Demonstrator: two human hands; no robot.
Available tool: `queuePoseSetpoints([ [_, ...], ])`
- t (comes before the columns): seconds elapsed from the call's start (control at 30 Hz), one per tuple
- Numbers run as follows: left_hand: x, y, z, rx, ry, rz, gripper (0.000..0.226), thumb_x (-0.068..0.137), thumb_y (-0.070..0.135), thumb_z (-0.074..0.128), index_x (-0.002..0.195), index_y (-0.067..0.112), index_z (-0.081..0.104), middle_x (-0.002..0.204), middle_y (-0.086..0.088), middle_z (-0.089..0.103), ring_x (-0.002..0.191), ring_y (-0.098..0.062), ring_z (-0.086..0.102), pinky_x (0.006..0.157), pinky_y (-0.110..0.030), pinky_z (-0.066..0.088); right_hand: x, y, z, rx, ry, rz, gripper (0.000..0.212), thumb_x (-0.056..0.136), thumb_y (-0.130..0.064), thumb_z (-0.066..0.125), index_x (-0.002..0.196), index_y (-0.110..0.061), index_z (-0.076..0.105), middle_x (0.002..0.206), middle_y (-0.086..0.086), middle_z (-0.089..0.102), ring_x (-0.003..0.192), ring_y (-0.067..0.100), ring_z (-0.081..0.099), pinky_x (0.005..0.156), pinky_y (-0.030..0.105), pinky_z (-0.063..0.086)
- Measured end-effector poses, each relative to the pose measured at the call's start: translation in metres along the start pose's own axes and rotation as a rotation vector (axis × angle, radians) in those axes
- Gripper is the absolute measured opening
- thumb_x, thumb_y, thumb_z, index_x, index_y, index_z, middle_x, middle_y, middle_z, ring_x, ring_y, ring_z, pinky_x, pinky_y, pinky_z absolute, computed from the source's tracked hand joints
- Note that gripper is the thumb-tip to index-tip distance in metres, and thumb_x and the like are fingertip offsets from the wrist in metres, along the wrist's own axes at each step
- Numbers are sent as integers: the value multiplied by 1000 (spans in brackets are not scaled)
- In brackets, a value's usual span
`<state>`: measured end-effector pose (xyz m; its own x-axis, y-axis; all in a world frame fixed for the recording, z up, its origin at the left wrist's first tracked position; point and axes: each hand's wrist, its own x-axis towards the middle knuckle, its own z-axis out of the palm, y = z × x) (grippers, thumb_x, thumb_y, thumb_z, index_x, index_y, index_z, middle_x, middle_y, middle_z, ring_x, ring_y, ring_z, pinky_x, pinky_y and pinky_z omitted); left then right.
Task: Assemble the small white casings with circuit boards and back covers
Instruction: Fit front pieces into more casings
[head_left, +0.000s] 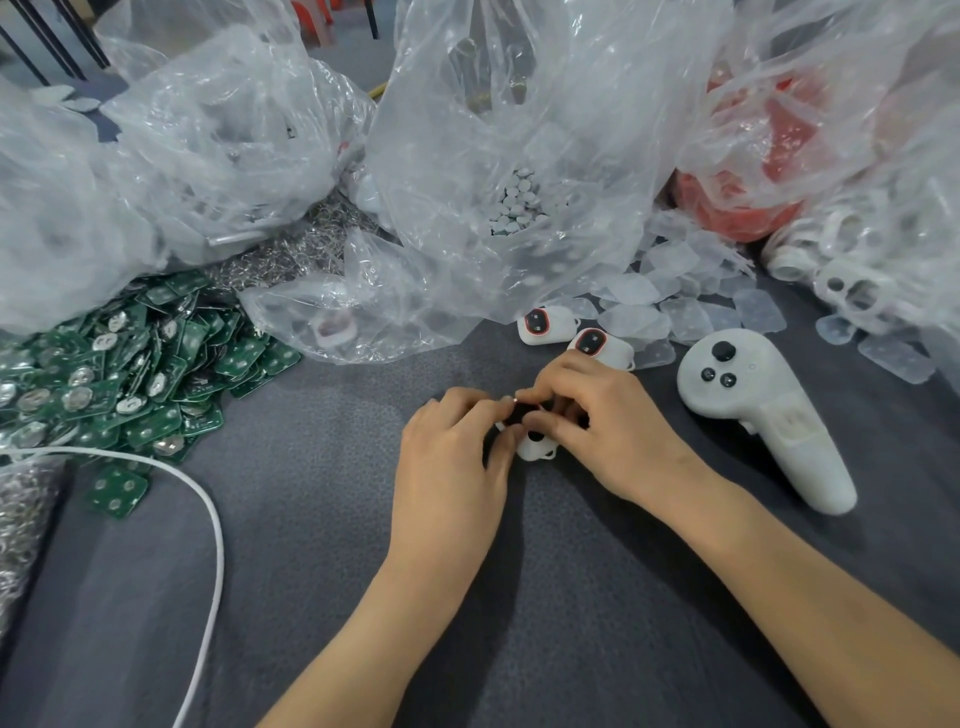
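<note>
**Q:** Where's the piece you're working on?

**Me:** Right in the middle of the table (311, 571). The small white casing (537, 448) sits between my hands, low against the grey surface. I can't tell whether it touches the table.

**Q:** And your hands?

**Me:** Together. My left hand (452, 457) and right hand (602, 421) meet over it, fingers curled in and pinching it from both sides. Something dark shows between my fingertips, but they hide most of it and I can't say what it is.

**Q:** What about the other parts?

**Me:** The green circuit boards (130, 364) are heaped at my left, well apart from my hands. The translucent covers (691, 306) are spread at the upper right. Two finished casings (545, 325) with black, red-ringed faces lie just beyond my right hand, the nearer one almost at my knuckles.

**Q:** Anything else on there?

**Me:** A white controller (763, 410) lies just right of my right hand. A white cable (208, 509) curves across the left side. Clear plastic bags (208, 130) are piled along the back, and one of them holds small round pieces (514, 208).
</note>
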<state>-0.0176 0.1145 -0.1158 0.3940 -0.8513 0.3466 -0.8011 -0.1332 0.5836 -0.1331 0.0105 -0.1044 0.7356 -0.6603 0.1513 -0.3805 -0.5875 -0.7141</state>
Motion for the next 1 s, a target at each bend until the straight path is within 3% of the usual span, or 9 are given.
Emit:
queuePoseSetpoints([
  [0.13,-4,0,3,111,7,46,19,84,9,71,103,5,74,110,-11,69,86,-33,63,84,-53,50,-4,0,3,-75,42,29,20,84,-15,71,104,-11,73,99,0,63,88,12,54,79,7,35],
  [0.27,-11,-1,1,206,-2,65,25,87,17,69,110,9,72,122,-7,66,90,-30,62,88,-52,49,-17,0,4,-288,73,41,29,89,-34,62,118,-29,67,115,-12,63,109,18,48,93,33,37],
  [0.43,-11,0,2,154,-5,52,32,85,15,60,114,8,70,123,-6,66,95,-27,63,94,-53,46,-33,-2,8,-442,-47,89,48,95,-52,38,142,-45,35,149,-22,33,139,8,20,104,32,18],
  [0.57,-13,4,-1,242,-20,81,37,78,17,59,112,15,72,117,5,69,89,-23,64,102,-56,41,-35,-4,10,-463,-72,89,52,96,-54,31,146,-43,24,154,-21,23,143,9,13,109,32,12],
  [0.7,-13,4,-5,347,-54,81,42,76,19,67,118,25,69,119,14,67,97,-21,63,109,-61,27,-38,-1,8,-492,-108,28,61,96,-53,33,151,-33,16,156,-18,18,144,7,8,113,29,10],
  [0.83,-10,1,-4,302,-45,89,43,74,15,75,116,24,70,117,13,68,101,-22,63,108,-63,24,-37,-2,10,-503,-84,30,58,97,-50,35,150,-34,19,156,-18,18,145,6,8,114,28,10],
  [1.0,-10,3,-4,176,-80,39,35,85,23,64,120,20,68,126,5,65,112,-24,59,112,-58,26,-35,-2,10,-497,-78,52,56,99,-46,35,150,-35,16,157,-19,14,145,6,5,115,28,7],
])
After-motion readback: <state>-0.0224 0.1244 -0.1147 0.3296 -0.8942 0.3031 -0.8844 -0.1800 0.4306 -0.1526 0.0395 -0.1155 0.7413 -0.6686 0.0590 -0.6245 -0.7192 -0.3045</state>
